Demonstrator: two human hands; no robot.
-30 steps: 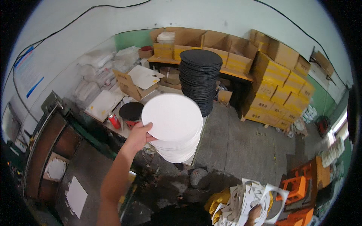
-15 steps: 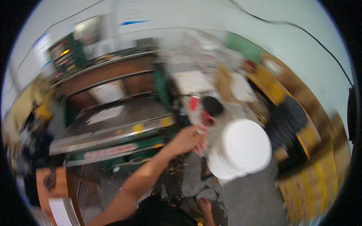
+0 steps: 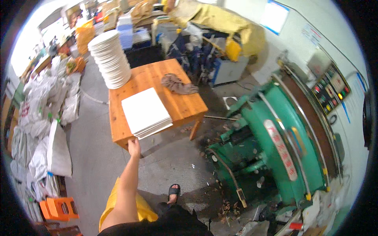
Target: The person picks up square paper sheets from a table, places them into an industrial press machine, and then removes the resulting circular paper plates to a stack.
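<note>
A stack of thick white square sheets (image 3: 145,111) lies at the near side of a wooden table (image 3: 179,104), its front corner at the table's edge. My left hand (image 3: 134,148) reaches forward to that corner, its fingers closed on the edge of a sheet. How many sheets the fingers hold is hidden. My right hand is out of view. At the far left corner of the table stands a tall pile of round white plate-like pieces (image 3: 112,63). A crumpled brown cloth (image 3: 178,84) lies right of the sheets.
A big green machine (image 3: 271,145) fills the right, beside a control panel (image 3: 330,89) with lit buttons. Grey-white sacks (image 3: 41,129) line the left, with an orange plastic stool (image 3: 59,209) below. Behind the table are a grey cabinet (image 3: 230,72) and yellow sheeting (image 3: 220,19). Debris litters the floor.
My view has swung left from the machine and the white round pile beside it to the wooden table. My left hand has moved to the corner of the sheet stack.
</note>
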